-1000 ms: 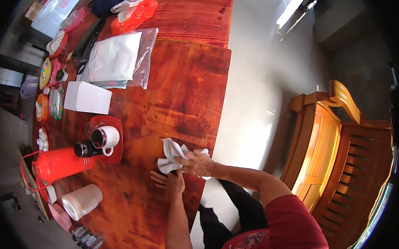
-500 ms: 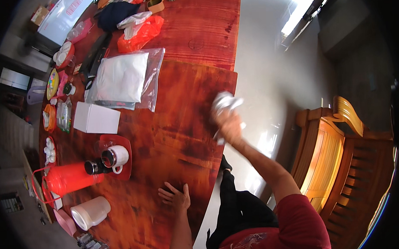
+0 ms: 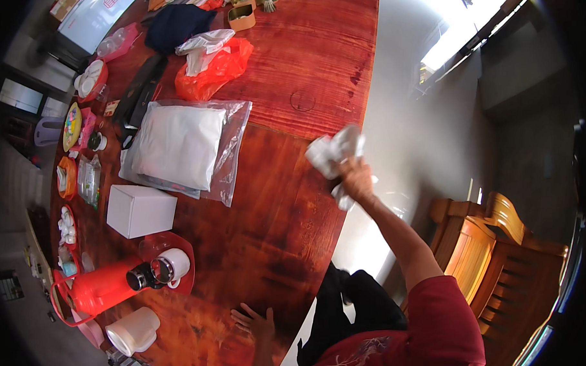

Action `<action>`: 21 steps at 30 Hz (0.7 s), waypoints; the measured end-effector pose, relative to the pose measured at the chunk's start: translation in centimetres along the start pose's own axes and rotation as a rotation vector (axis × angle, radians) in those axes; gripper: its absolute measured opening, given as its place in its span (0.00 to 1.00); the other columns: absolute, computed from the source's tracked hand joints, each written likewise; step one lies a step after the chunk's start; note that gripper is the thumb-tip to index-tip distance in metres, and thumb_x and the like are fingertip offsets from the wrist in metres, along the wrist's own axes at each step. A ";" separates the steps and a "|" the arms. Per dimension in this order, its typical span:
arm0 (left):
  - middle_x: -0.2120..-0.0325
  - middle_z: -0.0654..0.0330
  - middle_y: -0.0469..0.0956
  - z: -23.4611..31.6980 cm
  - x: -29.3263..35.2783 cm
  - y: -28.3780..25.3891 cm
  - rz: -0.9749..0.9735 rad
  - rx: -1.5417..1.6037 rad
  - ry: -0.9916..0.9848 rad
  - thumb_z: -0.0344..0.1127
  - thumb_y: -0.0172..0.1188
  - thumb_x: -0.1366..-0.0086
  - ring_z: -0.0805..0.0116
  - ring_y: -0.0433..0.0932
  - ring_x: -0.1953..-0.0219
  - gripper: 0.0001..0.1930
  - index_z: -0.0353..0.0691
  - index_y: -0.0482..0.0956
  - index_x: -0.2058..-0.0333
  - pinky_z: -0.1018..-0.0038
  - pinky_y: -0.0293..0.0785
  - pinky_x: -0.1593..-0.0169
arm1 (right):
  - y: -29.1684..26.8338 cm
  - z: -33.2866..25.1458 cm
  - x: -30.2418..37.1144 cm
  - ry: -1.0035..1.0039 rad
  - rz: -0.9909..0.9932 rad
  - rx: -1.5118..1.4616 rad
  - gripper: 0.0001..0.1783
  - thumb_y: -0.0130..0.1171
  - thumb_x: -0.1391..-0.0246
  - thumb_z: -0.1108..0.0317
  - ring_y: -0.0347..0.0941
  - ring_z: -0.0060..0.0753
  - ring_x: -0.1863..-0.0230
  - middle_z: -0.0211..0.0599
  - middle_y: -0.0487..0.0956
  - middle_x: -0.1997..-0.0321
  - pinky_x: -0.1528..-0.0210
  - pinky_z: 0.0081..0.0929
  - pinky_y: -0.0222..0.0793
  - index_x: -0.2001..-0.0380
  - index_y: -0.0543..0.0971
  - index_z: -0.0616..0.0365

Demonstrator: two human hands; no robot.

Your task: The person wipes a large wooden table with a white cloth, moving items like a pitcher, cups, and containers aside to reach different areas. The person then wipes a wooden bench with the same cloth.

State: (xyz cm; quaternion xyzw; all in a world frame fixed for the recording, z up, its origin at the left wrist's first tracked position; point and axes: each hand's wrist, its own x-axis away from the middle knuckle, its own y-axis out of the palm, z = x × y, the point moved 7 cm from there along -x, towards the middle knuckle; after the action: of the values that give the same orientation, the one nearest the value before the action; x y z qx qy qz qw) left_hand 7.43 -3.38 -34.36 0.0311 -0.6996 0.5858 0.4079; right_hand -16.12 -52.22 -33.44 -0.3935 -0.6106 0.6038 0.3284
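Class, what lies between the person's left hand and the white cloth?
In the head view, only bare wooden tabletop lies between the left hand and the white cloth.

Strong light enters between 1 and 2 o'clock, blowing out part of the floor (image 3: 403, 102); counter (image 3: 295, 73) moderately lit, background (image 3: 9, 199) dim toward 9 o'clock, cloth (image 3: 324, 155) motion-blurred toward 2 o'clock, fisheye bending edges into a black rim.

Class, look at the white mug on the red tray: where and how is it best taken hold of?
Probably by the handle of the white mug, coming from the person's near side with the left hand. The handle juts that way, while a black object crowds the mug's left. The right hand holds a white cloth.
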 end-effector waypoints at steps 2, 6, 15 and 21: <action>0.34 0.34 0.21 0.8 -0.2 0.0 -0.021 0.001 -0.006 0.63 0.52 0.40 0.34 0.23 0.32 0.53 0.38 0.30 0.33 0.41 0.26 0.34 | 0.1 8.2 -1.4 0.599 0.159 -0.174 0.28 0.50 0.49 0.71 0.69 0.47 0.60 0.41 0.72 0.48 0.59 0.44 0.66 0.43 0.71 0.38; 0.33 0.37 0.29 2.8 0.5 -2.6 0.161 0.011 0.022 0.58 0.52 0.36 0.36 0.29 0.31 0.46 0.38 0.39 0.32 0.40 0.32 0.35 | -2.2 0.3 -4.4 0.038 0.276 0.086 0.29 0.49 0.51 0.74 0.70 0.49 0.56 0.43 0.73 0.55 0.52 0.46 0.65 0.43 0.69 0.49; 0.35 0.34 0.44 23.7 -8.8 -10.3 0.543 0.471 0.213 0.49 0.53 0.36 0.35 0.45 0.34 0.37 0.40 0.50 0.34 0.48 0.45 0.34 | 0.4 -19.8 -0.2 -1.159 -0.258 -0.080 0.19 0.58 0.53 0.62 0.59 0.35 0.42 0.17 0.65 0.39 0.55 0.33 0.67 0.57 0.77 0.24; 0.34 0.38 0.44 35.0 -14.3 -12.3 0.550 0.369 0.175 0.56 0.48 0.34 0.39 0.43 0.32 0.37 0.42 0.50 0.33 0.44 0.44 0.35 | -0.8 -11.3 -15.3 -0.655 0.038 -0.212 0.09 0.58 0.53 0.63 0.63 0.33 0.50 0.19 0.67 0.43 0.61 0.29 0.64 0.67 0.82 0.39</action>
State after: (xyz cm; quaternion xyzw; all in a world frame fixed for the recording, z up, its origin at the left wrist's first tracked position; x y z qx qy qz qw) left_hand 4.61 -43.03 -32.63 -0.1357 -0.5265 0.7910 0.2806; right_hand 0.94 -60.17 -30.86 -0.2223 -0.7355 0.6371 0.0608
